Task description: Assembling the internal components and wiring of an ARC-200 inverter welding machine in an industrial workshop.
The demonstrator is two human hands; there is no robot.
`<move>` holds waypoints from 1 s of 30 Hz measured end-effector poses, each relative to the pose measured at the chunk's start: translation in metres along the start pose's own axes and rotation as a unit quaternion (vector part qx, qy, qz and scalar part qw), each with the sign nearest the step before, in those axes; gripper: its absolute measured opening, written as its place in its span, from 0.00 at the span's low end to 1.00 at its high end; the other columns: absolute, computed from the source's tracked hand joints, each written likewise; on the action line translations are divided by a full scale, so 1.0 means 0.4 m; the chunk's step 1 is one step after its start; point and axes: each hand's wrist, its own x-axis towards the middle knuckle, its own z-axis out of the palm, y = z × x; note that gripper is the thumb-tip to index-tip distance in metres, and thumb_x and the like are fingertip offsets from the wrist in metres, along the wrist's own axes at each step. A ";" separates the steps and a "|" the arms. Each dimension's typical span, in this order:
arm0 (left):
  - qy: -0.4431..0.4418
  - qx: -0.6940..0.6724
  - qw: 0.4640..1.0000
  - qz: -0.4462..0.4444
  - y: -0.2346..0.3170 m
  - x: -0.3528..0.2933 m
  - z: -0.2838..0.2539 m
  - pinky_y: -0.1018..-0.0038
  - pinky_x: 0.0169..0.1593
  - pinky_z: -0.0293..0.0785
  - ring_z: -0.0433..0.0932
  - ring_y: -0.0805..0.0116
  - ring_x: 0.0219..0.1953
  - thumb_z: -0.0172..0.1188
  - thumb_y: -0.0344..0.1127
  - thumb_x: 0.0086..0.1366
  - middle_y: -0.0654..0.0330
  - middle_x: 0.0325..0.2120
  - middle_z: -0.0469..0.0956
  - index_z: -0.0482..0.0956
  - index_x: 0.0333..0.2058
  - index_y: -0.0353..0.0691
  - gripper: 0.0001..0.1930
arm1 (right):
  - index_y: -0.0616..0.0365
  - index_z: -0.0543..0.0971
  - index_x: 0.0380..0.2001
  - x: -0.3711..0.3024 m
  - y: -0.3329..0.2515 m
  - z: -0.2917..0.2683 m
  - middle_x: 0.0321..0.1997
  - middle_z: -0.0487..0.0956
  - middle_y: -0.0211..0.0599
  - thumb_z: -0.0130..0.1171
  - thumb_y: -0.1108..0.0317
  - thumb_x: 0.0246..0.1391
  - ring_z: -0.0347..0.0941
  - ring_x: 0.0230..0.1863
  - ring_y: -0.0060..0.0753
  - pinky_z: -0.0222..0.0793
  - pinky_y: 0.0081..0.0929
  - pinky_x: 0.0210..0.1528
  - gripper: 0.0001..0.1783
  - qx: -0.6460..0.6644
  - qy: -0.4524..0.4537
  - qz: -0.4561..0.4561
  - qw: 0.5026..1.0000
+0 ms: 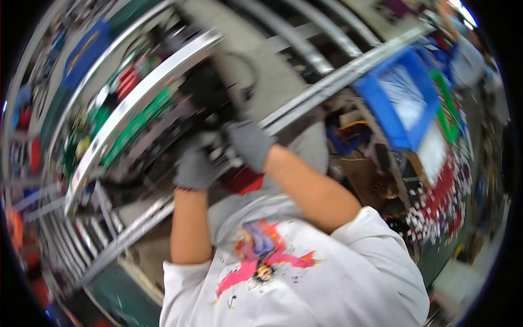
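Both of my hands wear grey gloves and reach to a dark, blurred assembly at the conveyor. My left hand is at its near side, below the dark parts. Close by on the right, my right hand reaches in beside the same assembly, and its fingertips are smeared by motion. Small shiny metal parts show between the two gloves. Just below the right glove lies a red piece. Whether either hand grips anything is hidden by blur and by the gloves.
A curved silver bar arches over green boards and wiring on the left. Metal conveyor rails and rollers run past me. On the right stand a blue bin with clear plastic bags, a green tray and many red-and-white small parts. Another person is at upper right.
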 end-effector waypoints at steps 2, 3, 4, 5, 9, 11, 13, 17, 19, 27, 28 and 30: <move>0.001 0.424 0.847 0.321 -0.034 -0.023 -0.016 0.77 0.29 0.67 0.66 0.75 0.23 0.56 0.27 0.56 0.65 0.18 0.68 0.73 0.23 0.39 0.04 | 0.59 0.77 0.34 0.000 -0.038 -0.018 0.27 0.80 0.48 0.54 0.69 0.52 0.79 0.29 0.48 0.73 0.40 0.29 0.07 0.031 0.057 0.029 0.997; 0.022 0.352 0.891 0.286 -0.040 -0.022 0.006 0.79 0.27 0.63 0.63 0.77 0.22 0.53 0.22 0.58 0.66 0.18 0.67 0.73 0.23 0.37 0.06 | 0.58 0.77 0.37 0.010 -0.029 -0.002 0.27 0.80 0.48 0.55 0.68 0.52 0.78 0.29 0.50 0.72 0.42 0.29 0.09 0.195 0.149 0.077 0.966; 0.054 0.287 0.921 0.258 -0.049 -0.027 0.025 0.78 0.28 0.63 0.64 0.77 0.22 0.52 0.25 0.58 0.65 0.17 0.67 0.73 0.23 0.36 0.05 | 0.58 0.77 0.37 0.008 -0.026 0.005 0.27 0.80 0.48 0.55 0.68 0.52 0.78 0.29 0.50 0.72 0.42 0.29 0.09 0.206 0.132 0.079 0.967; 0.083 0.219 0.944 0.231 -0.048 -0.035 0.036 0.76 0.29 0.63 0.64 0.76 0.22 0.52 0.29 0.58 0.65 0.16 0.67 0.72 0.22 0.36 0.06 | 0.57 0.78 0.38 0.007 -0.029 0.005 0.28 0.79 0.48 0.56 0.68 0.51 0.77 0.29 0.53 0.72 0.42 0.29 0.10 0.055 0.166 0.042 0.984; 0.170 0.432 0.875 0.136 -0.023 -0.039 0.049 0.74 0.34 0.68 0.69 0.73 0.27 0.53 0.29 0.58 0.60 0.23 0.72 0.76 0.32 0.31 0.07 | 0.55 0.75 0.30 0.003 -0.017 0.021 0.28 0.76 0.47 0.58 0.66 0.48 0.75 0.28 0.55 0.71 0.45 0.27 0.06 -0.058 0.247 -0.054 0.966; 0.236 0.346 0.863 0.283 -0.088 -0.034 0.026 0.73 0.41 0.72 0.73 0.67 0.33 0.56 0.28 0.56 0.54 0.34 0.76 0.75 0.44 0.28 0.16 | 0.55 0.75 0.29 0.010 -0.006 0.018 0.28 0.76 0.45 0.58 0.67 0.47 0.75 0.27 0.54 0.71 0.44 0.26 0.06 -0.048 0.243 -0.084 0.965; 0.243 0.367 0.857 0.267 -0.089 -0.037 0.022 0.73 0.46 0.72 0.75 0.63 0.39 0.60 0.30 0.55 0.50 0.42 0.75 0.72 0.50 0.27 0.23 | 0.55 0.75 0.28 0.009 -0.002 0.019 0.28 0.75 0.44 0.58 0.68 0.46 0.74 0.26 0.53 0.71 0.43 0.26 0.05 -0.042 0.243 -0.113 0.963; 0.252 0.481 0.739 0.399 -0.115 -0.051 0.022 0.70 0.45 0.73 0.78 0.59 0.40 0.56 0.27 0.56 0.47 0.42 0.77 0.75 0.48 0.31 0.19 | 0.56 0.77 0.31 -0.002 -0.005 0.037 0.29 0.76 0.43 0.59 0.68 0.45 0.75 0.26 0.51 0.72 0.40 0.26 0.08 -0.006 0.264 -0.120 0.957; 0.216 0.698 0.542 0.416 -0.082 -0.054 0.014 0.70 0.41 0.75 0.79 0.57 0.36 0.56 0.25 0.56 0.51 0.37 0.80 0.79 0.44 0.36 0.15 | 0.55 0.77 0.32 0.005 -0.002 0.036 0.30 0.76 0.43 0.59 0.68 0.46 0.75 0.26 0.50 0.72 0.39 0.26 0.08 -0.001 0.280 -0.119 0.953; 0.157 0.639 0.633 0.407 -0.007 -0.019 -0.014 0.71 0.39 0.77 0.81 0.60 0.35 0.61 0.23 0.53 0.54 0.36 0.81 0.82 0.35 0.38 0.10 | 0.57 0.80 0.37 0.007 -0.001 -0.002 0.32 0.80 0.43 0.58 0.69 0.49 0.77 0.31 0.48 0.75 0.34 0.33 0.10 0.145 0.224 -0.146 0.953; 0.158 0.631 0.642 0.406 -0.004 -0.020 -0.015 0.71 0.39 0.77 0.81 0.60 0.36 0.62 0.23 0.52 0.55 0.36 0.81 0.82 0.35 0.38 0.10 | 0.57 0.80 0.37 0.008 0.003 -0.008 0.32 0.80 0.43 0.58 0.69 0.49 0.77 0.31 0.48 0.75 0.34 0.33 0.10 0.147 0.223 -0.145 0.953; 0.085 0.652 0.636 0.405 0.029 -0.018 -0.024 0.71 0.39 0.77 0.81 0.61 0.36 0.62 0.22 0.52 0.55 0.36 0.81 0.82 0.35 0.38 0.10 | 0.59 0.81 0.40 0.004 0.016 -0.024 0.33 0.81 0.44 0.59 0.71 0.49 0.79 0.31 0.40 0.73 0.28 0.35 0.13 0.160 0.156 -0.130 0.966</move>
